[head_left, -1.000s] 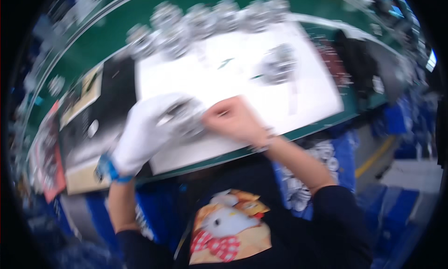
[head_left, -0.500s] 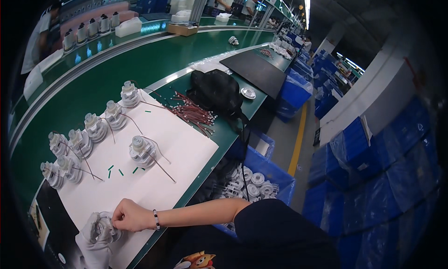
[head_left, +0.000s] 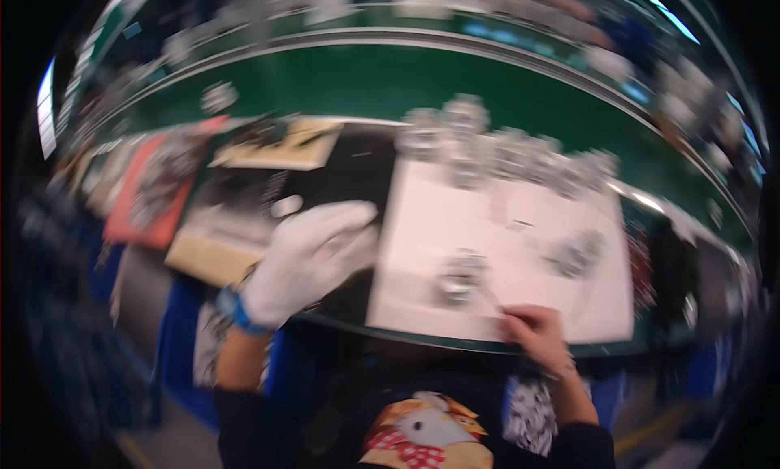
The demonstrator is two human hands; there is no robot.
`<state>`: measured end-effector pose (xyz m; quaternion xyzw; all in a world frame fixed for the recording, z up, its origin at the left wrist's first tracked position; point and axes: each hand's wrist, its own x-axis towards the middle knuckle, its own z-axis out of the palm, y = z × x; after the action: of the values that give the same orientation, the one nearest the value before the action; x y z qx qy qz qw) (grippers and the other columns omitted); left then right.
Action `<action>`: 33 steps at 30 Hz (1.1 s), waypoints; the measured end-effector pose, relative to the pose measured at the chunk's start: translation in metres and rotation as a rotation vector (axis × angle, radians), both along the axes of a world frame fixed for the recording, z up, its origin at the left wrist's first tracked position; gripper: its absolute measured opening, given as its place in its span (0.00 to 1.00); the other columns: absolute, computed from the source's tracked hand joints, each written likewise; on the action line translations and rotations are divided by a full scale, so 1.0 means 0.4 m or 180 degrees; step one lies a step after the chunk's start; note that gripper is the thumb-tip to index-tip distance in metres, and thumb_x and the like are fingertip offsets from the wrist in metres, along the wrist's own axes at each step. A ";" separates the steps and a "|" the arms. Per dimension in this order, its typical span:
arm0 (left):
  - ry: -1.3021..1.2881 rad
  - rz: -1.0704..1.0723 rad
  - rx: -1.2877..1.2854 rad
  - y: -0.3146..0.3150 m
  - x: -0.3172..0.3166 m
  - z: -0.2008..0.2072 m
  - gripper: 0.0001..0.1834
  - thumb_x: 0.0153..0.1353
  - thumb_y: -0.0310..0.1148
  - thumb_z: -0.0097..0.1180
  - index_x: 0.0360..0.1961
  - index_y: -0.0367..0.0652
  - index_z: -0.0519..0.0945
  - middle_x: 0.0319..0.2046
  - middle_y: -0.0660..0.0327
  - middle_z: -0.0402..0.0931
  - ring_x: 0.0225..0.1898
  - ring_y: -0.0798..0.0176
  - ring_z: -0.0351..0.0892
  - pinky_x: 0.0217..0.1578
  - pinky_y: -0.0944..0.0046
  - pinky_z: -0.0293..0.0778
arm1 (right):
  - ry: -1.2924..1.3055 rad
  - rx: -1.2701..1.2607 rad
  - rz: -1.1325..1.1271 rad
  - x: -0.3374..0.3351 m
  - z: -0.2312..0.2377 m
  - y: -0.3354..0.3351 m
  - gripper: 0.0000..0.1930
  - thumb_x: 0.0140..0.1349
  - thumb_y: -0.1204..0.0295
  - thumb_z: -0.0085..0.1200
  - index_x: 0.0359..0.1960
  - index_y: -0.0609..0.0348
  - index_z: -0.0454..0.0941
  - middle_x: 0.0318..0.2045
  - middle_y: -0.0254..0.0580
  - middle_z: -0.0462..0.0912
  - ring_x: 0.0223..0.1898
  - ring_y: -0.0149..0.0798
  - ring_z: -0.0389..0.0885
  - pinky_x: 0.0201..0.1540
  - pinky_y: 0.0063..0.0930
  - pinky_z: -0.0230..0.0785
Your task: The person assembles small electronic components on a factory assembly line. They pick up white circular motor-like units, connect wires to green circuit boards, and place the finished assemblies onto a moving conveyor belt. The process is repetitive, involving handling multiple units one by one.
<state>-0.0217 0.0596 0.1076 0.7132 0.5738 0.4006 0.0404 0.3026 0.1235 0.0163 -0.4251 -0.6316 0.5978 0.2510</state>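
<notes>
My left hand, in a white glove, hovers over the black mat left of the white sheet. Its fingers look stretched out, with nothing seen in them. A white and clear plastic assembly stands on the sheet's near part, smeared by motion. Just to its right is my bare right hand, fingertips pinched together at the end of a thin wire that runs from the assembly. Another such assembly sits farther right. Several more assemblies line the sheet's far edge.
Left of the sheet lie a black mat, a yellowish sheet and an orange tray of small parts. Dark red wires and a black bag lie at the right. A bin of white parts stands below the table edge.
The view has swung left and is blurred. My left hand has let go of the near assembly and moved left of it. My right hand has shifted from its body to its wire.
</notes>
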 end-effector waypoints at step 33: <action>-0.0193 0.1161 0.0237 -0.075 -0.237 -0.147 0.15 0.60 0.27 0.52 0.48 0.36 0.74 0.31 0.62 0.78 0.27 0.75 0.75 0.27 0.74 0.71 | 0.0196 -0.0680 0.0731 -0.006 0.019 0.001 0.02 0.55 0.82 0.51 0.28 0.69 0.74 0.26 0.42 0.78 0.21 0.27 0.76 0.20 0.17 0.71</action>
<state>-0.1163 0.0297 0.0487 0.5860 0.6768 0.4435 -0.0420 0.3002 0.1239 0.0238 -0.3559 -0.6009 0.6991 0.1536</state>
